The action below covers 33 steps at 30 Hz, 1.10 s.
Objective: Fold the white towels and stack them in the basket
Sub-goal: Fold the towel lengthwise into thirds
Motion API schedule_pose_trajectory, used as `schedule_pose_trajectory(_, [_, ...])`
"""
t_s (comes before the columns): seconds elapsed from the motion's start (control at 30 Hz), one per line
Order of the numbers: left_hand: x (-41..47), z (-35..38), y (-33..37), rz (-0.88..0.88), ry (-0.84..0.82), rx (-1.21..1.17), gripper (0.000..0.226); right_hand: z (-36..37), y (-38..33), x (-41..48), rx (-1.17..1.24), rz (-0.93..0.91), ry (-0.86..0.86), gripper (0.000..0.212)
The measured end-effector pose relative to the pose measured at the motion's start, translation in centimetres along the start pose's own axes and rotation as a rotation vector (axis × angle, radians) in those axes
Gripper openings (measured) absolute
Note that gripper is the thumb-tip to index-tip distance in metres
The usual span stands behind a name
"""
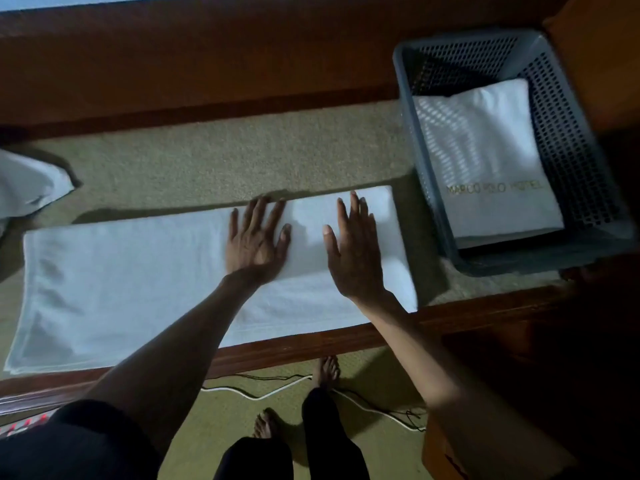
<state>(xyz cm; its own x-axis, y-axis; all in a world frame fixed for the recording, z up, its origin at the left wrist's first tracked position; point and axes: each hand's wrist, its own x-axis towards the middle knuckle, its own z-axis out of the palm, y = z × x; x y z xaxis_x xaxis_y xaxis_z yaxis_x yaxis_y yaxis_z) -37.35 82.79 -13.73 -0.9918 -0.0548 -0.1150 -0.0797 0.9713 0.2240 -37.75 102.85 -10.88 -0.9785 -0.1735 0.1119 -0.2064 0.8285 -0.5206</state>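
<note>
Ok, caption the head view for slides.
The left hand and right hand press a white towel flat beside a grey basket holding a folded towel.

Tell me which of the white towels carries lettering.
The folded white towel lying in the grey perforated plastic basket: gold letters run across it. The long flat white towel and the crumpled white towel at the left edge show none.

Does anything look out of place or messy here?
A crumpled towel lies at the table's far left. Loose cables trail across the floor by the bare feet. The long towel under the left hand and right hand lies flat.
</note>
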Motion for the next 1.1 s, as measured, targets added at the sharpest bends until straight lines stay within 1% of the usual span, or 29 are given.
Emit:
schedule_pose_trajectory(0.1, [-1.2, 0.2, -0.4, -0.002, -0.01, -0.032, 0.06, 3.5, -3.0, 1.3, 0.093, -0.063, -0.029, 0.053])
schedule_pose_trajectory(0.17, [-2.3, 0.0, -1.9, 0.004, -0.006, -0.039, 0.062, 5.6, -2.8, 1.5, 0.029, -0.034, 0.023, 0.05])
schedule_pose_trajectory(0.27, [-4.1, -0.7, -6.2, -0.063, -0.025, -0.014, 0.064, 6.8, -2.2, 1.5, -0.097, -0.011, 0.097, 0.048])
schedule_pose_trajectory(0.4, [-7.3, -2.6, -14.0, -0.204, -0.006, 0.013, 0.065, 6.9, -2.5, 1.2, -0.168, -0.046, 0.141, 0.05])
schedule_pose_trajectory(0.5, [-10.4, -3.9, -19.1, -0.344, 0.029, 0.012, 0.066, 6.9, -2.5, 1.1, -0.207, -0.058, 0.119, 0.053])
schedule_pose_trajectory(0.6, [-13.3, -4.8, -22.3, -0.467, 0.037, -0.002, 0.067, 6.9, -2.7, 1.1, -0.25, -0.055, 0.095, 0.053])
schedule_pose_trajectory(0.67, [-14.9, -5.0, -23.8, -0.511, 0.031, -0.026, 0.067, 6.9, -2.9, 1.2, -0.273, -0.019, 0.046, 0.055])
schedule_pose_trajectory(0.77, [-16.1, -5.0, -25.1, -0.544, 0.039, -0.091, 0.074, 6.9, -4.3, 1.2, -0.286, 0.098, -0.064, 0.064])
schedule_pose_trajectory(0.83, [-16.0, -5.1, -24.5, -0.567, 0.084, -0.154, 0.079, 7.4, -6.4, 0.7, -0.284, 0.128, -0.044, 0.063])
schedule_pose_trajectory(0.9, [-15.0, -5.5, -22.7, -0.521, 0.143, -0.164, 0.075, 8.8, -10.1, 0.1, -0.244, 0.087, 0.008, 0.059])
schedule_pose_trajectory(0.97, [-13.0, -5.9, -20.6, -0.411, 0.152, -0.212, 0.067, 11.4, -14.4, -0.8, -0.171, 0.041, 0.037, 0.053])
schedule_pose_trajectory(1.03, [-10.6, -5.9, -19.7, -0.289, 0.095, -0.288, 0.065, 14.5, -18.0, -1.6, -0.11, 0.005, 0.047, 0.048])
schedule_pose_trajectory(1.1, [-8.7, -5.3, -20.1, -0.127, 0.005, -0.241, 0.064, 16.8, -20.2, -2.2, -0.109, 0.029, 0.059, 0.045])
